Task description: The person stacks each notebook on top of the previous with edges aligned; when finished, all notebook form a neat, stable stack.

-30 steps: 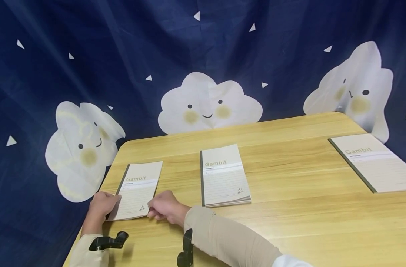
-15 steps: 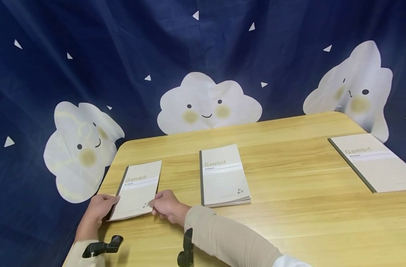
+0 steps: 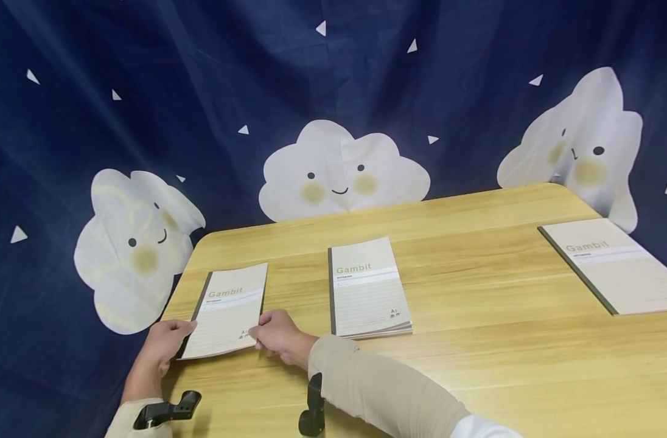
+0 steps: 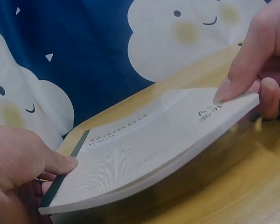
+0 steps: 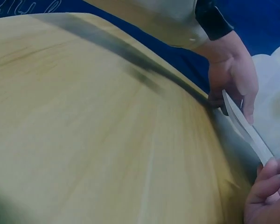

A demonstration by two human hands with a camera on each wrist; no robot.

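Observation:
A cream Gambit notebook with a dark spine is at the left of the table. My left hand pinches its spine edge, thumb on the cover. At the opposite near corner my right hand grips it, thumb on top and fingers below. The left wrist view shows the notebook bowed, its right near corner raised off the wood. A pale edge shows beneath its near left corner; I cannot tell what it belongs to. Seen edge-on, the notebook spans both hands in the right wrist view.
Mid-table lies a stack of similar notebooks, just beyond my right forearm. Another Gambit notebook lies at the far right. A blue curtain with printed clouds hangs behind the wooden table.
The notebook's right near corner has risen, with my right hand moving slightly up and right and its thumb coming onto the cover. My left forearm has shifted a little down and left.

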